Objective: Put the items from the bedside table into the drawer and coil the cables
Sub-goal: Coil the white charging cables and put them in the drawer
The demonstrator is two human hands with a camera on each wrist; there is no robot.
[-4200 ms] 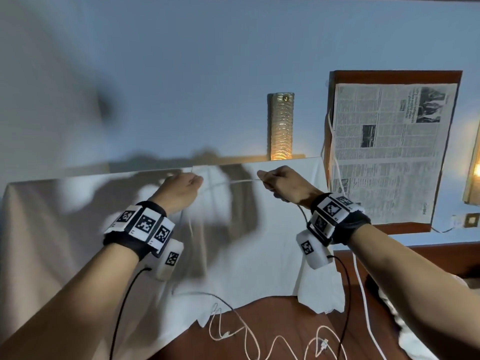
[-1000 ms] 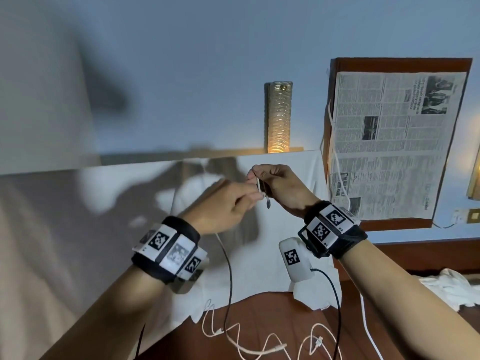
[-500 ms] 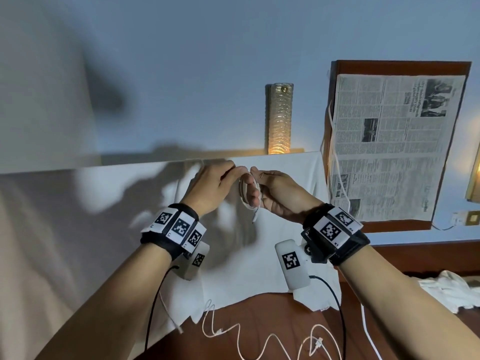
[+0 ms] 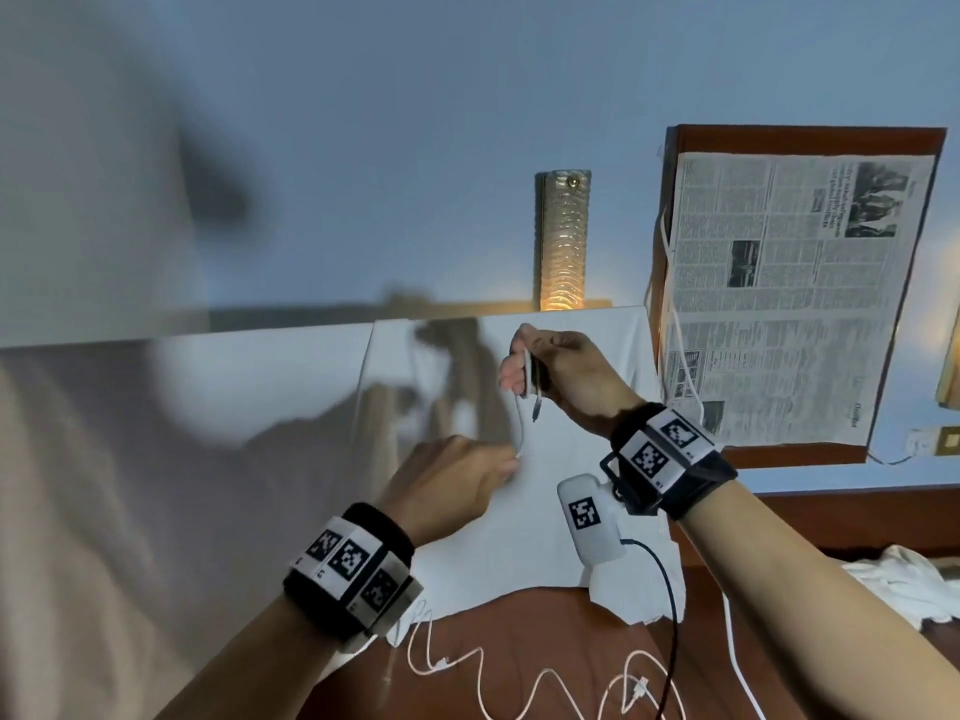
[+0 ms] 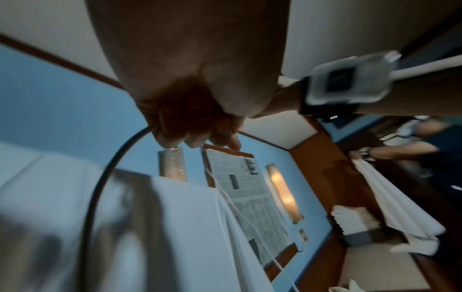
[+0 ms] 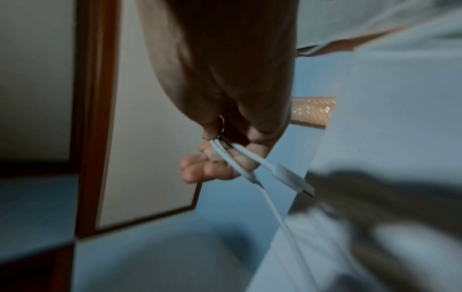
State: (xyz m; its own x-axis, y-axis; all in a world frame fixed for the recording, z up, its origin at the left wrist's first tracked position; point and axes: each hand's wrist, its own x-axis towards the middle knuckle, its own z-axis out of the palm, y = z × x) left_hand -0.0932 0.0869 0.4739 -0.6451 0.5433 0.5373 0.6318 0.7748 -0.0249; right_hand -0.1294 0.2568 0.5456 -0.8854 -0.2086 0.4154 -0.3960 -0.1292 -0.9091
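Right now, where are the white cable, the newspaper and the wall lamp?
white cable (image 4: 521,418), head view, strand between the hands
newspaper (image 4: 789,304), head view, middle of page
wall lamp (image 4: 562,241), head view, ribbed glass

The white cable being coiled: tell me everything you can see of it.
The white cable is thin, smooth and plastic-looking. The right hand holds a few gathered loops of it against the fingers, and a white plug with a metal tip dangles below them. One strand hangs down to the left hand, which pinches it at the fingertips, below the right hand. Both hands hold it in the air in front of the white sheet.
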